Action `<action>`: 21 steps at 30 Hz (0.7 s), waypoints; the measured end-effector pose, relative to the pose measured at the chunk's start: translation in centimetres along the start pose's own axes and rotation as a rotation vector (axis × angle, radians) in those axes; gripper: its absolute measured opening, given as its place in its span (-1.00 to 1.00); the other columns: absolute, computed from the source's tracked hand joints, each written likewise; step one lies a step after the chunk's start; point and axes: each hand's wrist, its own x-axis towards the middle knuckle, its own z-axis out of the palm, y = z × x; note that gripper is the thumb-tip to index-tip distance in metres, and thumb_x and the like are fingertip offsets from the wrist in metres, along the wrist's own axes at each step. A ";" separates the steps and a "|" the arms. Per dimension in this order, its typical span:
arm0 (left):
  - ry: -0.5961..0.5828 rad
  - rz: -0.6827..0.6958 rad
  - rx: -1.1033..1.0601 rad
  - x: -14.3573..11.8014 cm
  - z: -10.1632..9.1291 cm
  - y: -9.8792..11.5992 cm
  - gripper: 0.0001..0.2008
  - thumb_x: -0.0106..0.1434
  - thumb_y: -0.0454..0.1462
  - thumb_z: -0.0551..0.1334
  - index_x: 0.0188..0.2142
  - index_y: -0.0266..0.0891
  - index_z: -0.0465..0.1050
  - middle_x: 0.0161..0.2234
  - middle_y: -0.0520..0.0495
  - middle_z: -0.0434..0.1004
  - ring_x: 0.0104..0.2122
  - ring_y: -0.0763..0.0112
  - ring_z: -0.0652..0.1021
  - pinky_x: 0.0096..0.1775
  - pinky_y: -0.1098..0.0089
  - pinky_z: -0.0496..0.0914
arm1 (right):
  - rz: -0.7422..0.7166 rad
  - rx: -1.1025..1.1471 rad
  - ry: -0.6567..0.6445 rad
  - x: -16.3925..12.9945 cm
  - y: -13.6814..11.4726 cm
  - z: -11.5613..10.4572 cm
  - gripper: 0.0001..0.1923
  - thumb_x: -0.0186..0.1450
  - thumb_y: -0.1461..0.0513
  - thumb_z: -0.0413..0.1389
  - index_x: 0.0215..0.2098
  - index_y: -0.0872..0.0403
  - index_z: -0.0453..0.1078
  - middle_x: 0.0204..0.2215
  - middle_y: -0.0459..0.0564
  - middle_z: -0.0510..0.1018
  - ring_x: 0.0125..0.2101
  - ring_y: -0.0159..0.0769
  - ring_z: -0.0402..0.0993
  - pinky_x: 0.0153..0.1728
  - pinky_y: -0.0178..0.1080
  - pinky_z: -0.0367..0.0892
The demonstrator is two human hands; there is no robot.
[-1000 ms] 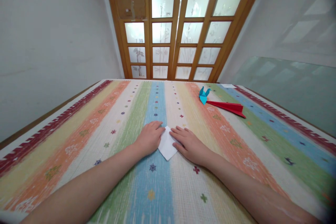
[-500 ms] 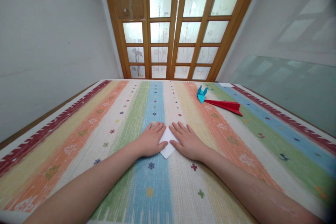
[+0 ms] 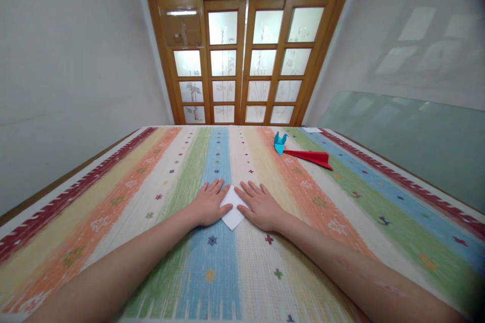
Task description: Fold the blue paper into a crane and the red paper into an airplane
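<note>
A small white folded paper lies on the striped tablecloth, one corner pointing towards me. My left hand rests flat over its left side, fingers stretched forward and thumb on the paper. Over the right side lies my right hand, also flat, with its fingers spread and its thumb on the sheet. Only the middle and the near corner of the paper show between the thumbs; its sides are hidden under my hands.
Beyond my right hand stand a blue origami crane and a red paper plane, close together. A white slip lies at the table's far right edge. A glass panel leans along the right wall.
The camera view has tilted up and shifted a little, showing more of the door. Both hands stay flat on the white paper in much the same pose.
</note>
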 end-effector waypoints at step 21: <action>0.081 -0.638 0.129 -1.2 -2.1 -24.1 -0.34 0.37 0.07 -0.16 0.34 -0.16 0.08 0.35 -0.28 0.04 0.32 -0.08 0.09 0.20 -0.12 0.02 | 0.006 0.051 -0.028 -0.1 0.1 -0.4 -0.34 0.42 -0.10 -0.21 0.42 -0.12 -0.12 0.40 0.04 -0.10 0.37 0.09 -0.21 0.28 0.25 -0.25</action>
